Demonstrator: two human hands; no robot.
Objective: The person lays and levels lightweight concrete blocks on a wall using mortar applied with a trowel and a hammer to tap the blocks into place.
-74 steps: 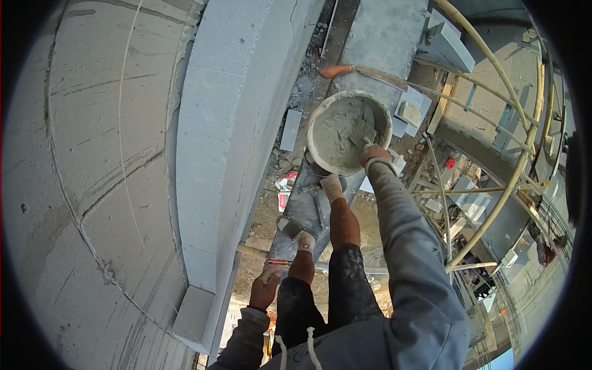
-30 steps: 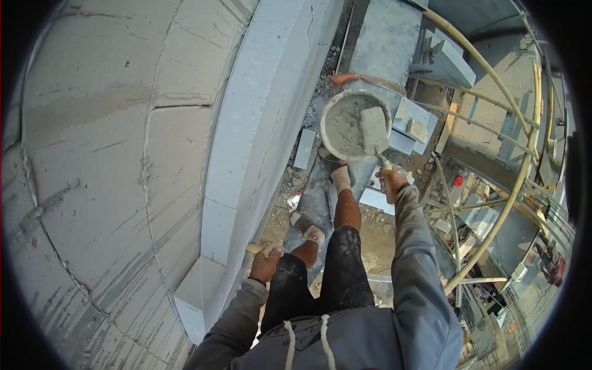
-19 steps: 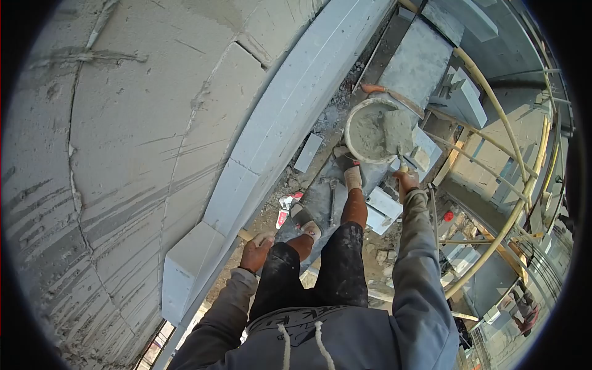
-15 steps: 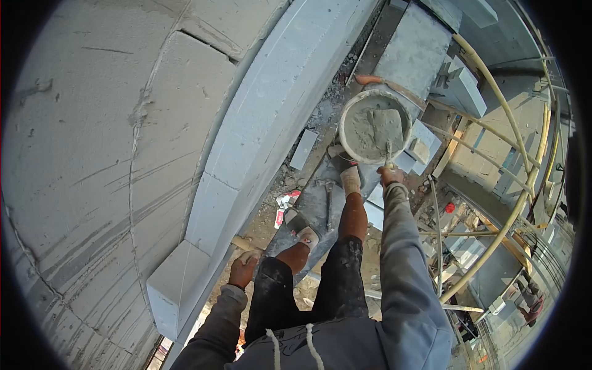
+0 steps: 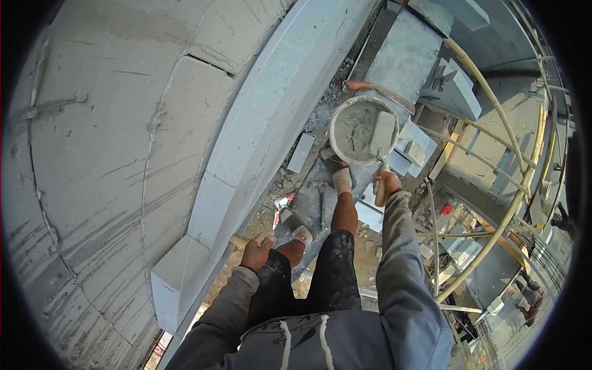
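Note:
My right hand [image 5: 390, 180] is closed around the handle of a trowel [image 5: 383, 132]. The trowel's blade lies on grey wet mortar [image 5: 357, 126] inside a round bucket [image 5: 333, 132]. The bucket stands just beyond my right foot. My left hand [image 5: 254, 254] is beside my left knee, near the block wall. Its fingers are curled, with something small and pale at the fingertips that I cannot make out. A hammer [image 5: 322, 206] lies on the board between my feet.
A saw with an orange handle [image 5: 359, 86] lies behind the bucket. The pale block wall [image 5: 237, 142] runs along my left. Cut blocks [image 5: 414, 153] lie right of the bucket. Bamboo poles [image 5: 513, 209] stand at the right, where another person [image 5: 531, 301] is visible below.
The trowel blade has shifted and turned at the bucket's right side, and its handle has swung toward me. My left hand has risen slightly in view and moved right.

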